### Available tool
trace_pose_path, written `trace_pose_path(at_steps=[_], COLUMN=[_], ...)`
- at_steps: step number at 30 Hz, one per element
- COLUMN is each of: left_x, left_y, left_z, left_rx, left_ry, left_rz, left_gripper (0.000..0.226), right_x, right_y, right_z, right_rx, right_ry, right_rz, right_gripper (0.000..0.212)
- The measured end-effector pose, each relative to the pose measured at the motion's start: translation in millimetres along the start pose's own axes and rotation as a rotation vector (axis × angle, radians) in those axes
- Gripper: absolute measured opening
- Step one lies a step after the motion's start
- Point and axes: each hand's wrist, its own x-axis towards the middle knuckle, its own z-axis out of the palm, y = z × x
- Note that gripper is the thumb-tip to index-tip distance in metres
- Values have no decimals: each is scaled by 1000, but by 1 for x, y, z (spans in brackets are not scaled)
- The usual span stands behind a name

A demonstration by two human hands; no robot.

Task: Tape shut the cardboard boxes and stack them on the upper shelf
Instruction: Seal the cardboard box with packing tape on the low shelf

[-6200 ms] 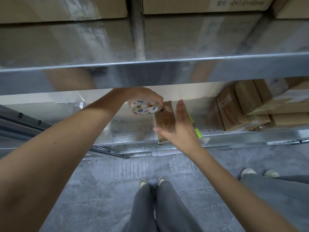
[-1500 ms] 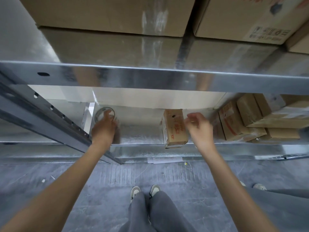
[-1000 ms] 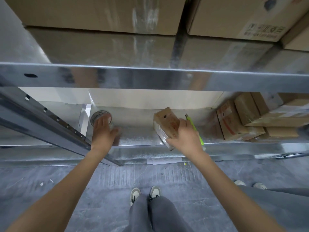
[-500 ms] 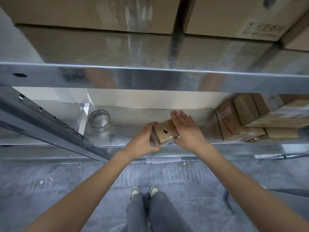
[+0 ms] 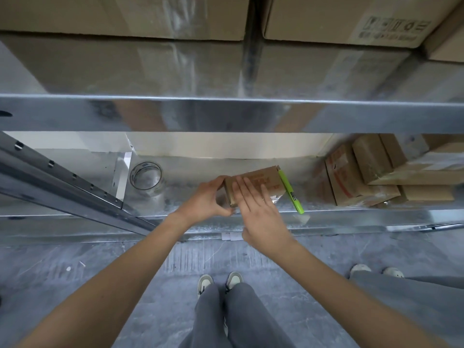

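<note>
A small cardboard box [image 5: 266, 178] with red print lies on its side on the lower metal shelf [image 5: 339, 217]. My left hand [image 5: 206, 199] grips its left end. Flat on the box's top face lies my right hand [image 5: 256, 207], fingers spread. A roll of clear tape [image 5: 147, 175] stands on the same shelf to the left, apart from both hands. The upper shelf [image 5: 226, 111] runs across above, with large cardboard boxes [image 5: 125, 13] on it.
A green marker [image 5: 290, 190] lies just right of the small box. Several taped small boxes [image 5: 361, 177] are piled at the shelf's right end. A slanted metal rail [image 5: 62, 187] crosses at left. Another person's shoes [image 5: 376, 270] stand on the grey floor at right.
My left hand let go of the tape roll and came over to the box's left end. The box was tipped and turned onto its side; my right hand now lies flat on it.
</note>
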Motion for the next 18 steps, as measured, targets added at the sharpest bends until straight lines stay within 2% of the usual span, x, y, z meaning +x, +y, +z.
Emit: trace_pose_path(at_steps=[9, 11, 14, 16, 18], left_x=[3, 6, 8, 7, 3], left_y=[8, 12, 9, 5, 3], left_z=[-3, -6, -8, -3, 3], left_rx=[-22, -148, -382, -481, -298], left_ry=[23, -62, -188, -110, 66], left_rz=[-75, -130, -209, -297, -297], left_gripper=[53, 46, 47, 55, 70], right_x=[-6, 3, 23, 36, 48], right_y=[13, 31, 53, 59, 63], right_z=[-5, -14, -15, -4, 5], right_rx=[105, 108, 59, 25, 32], right_ry=[18, 59, -104, -215, -277], right_rz=[-57, -26, 24, 16, 20], right_gripper=[90, 99, 127, 139, 142])
